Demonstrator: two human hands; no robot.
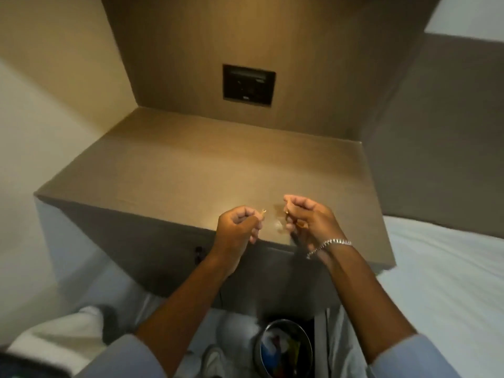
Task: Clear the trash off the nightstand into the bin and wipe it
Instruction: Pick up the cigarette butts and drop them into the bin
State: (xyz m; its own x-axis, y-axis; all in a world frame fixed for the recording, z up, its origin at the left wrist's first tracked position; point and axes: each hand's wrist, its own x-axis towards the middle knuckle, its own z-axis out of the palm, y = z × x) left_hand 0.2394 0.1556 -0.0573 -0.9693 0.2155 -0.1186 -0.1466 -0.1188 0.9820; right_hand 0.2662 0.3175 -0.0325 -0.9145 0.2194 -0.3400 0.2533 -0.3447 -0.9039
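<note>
- Now our left hand (238, 225) and right hand (306, 216) each pinch a small scrap (263, 211) over the nightstand's (191, 165) near edge.
- Dropped here, we think scraps could miss the bin (283, 347) below.

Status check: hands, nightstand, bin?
Both hands, left and right, pinched on small blurred scraps. Nightstand top otherwise bare. Bin below, holding trash. Nothing blocking.

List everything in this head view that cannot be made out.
- What the left hand and right hand pinch: tiny, blurred, covered by curled fingers.
- Bin contents: colourful scraps, blurred, cut off by the bottom edge.
- Wall panel markings: too dark and small to read.
- Small dark fitting on the nightstand front: shadowed, beside the left wrist.
- A wiping cloth: not identifiable.
</note>
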